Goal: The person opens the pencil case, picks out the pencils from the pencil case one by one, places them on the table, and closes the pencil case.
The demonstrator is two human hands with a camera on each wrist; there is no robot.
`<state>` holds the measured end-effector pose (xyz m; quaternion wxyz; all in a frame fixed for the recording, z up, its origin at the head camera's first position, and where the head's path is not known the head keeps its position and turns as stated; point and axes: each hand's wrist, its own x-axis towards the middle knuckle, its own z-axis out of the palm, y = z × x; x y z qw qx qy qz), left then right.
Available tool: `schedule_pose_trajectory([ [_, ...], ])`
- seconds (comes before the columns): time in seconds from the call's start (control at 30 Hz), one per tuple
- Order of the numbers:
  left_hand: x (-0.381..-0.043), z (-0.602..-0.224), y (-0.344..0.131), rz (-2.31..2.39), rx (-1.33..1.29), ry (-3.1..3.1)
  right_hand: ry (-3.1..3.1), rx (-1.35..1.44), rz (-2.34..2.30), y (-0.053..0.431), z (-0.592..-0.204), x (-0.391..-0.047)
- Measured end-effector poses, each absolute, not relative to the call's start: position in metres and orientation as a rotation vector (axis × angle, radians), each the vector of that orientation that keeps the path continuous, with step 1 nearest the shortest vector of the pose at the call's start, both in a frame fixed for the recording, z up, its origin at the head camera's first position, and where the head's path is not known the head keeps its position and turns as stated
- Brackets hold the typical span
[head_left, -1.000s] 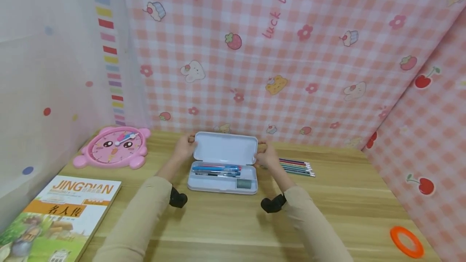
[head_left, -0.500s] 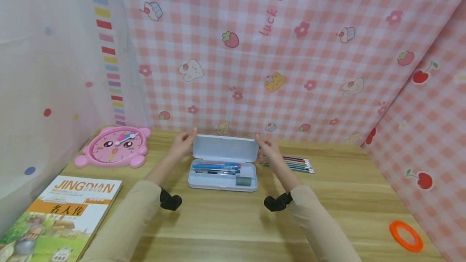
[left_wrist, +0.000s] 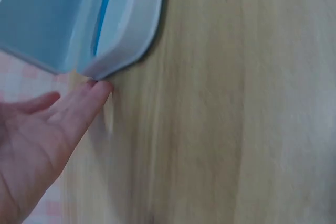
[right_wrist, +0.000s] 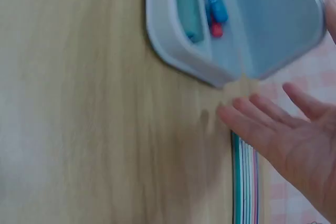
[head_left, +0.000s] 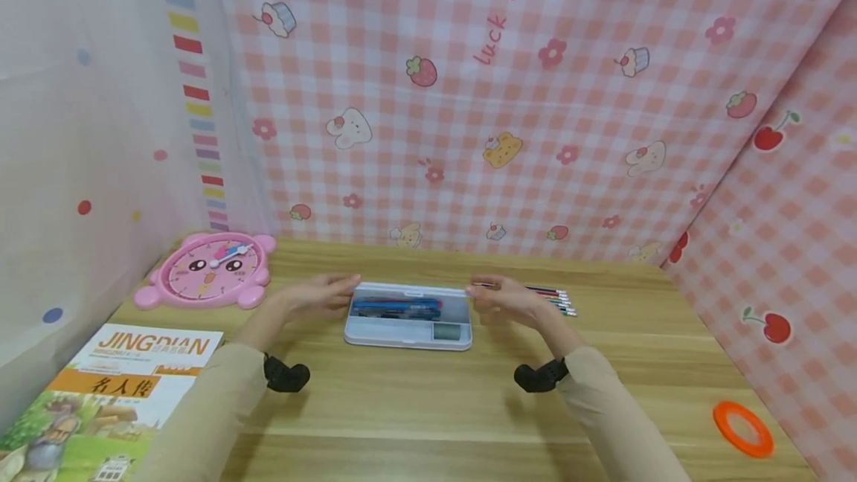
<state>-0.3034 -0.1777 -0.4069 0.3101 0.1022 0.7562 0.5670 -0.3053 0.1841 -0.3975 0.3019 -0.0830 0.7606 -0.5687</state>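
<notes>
Head view: I see both hands released, left hand (head_left: 315, 298) and right hand (head_left: 505, 298) flanking the pencil case (head_left: 407, 318) at centre frame, fingers straight beside its lowered lid.

both beige-sleeved arms reach forward, the left hand (head_left: 315, 297) and the right hand (head_left: 510, 300) held flat with fingers straight, palms facing inward.
</notes>
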Motion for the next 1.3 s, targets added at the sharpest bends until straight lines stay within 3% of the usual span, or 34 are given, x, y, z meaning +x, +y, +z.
schedule_pose_trajectory([
  [0.23,-0.291,-0.41,-0.179,1.217,0.519,2.215,2.105,-0.347,-1.268,0.183,-0.407,-0.296],
  [0.47,-0.282,-0.414,-0.17,1.337,0.481,2.142,2.292,-0.4,-1.074,0.165,-0.405,-0.289],
  [1.0,-0.278,-0.4,-0.16,0.88,0.624,2.462,2.488,-0.484,-0.778,0.155,-0.4,-0.284],
  [1.3,-0.257,-0.406,-0.168,1.014,0.622,2.449,2.566,-0.669,-0.79,0.168,-0.404,-0.26],
])
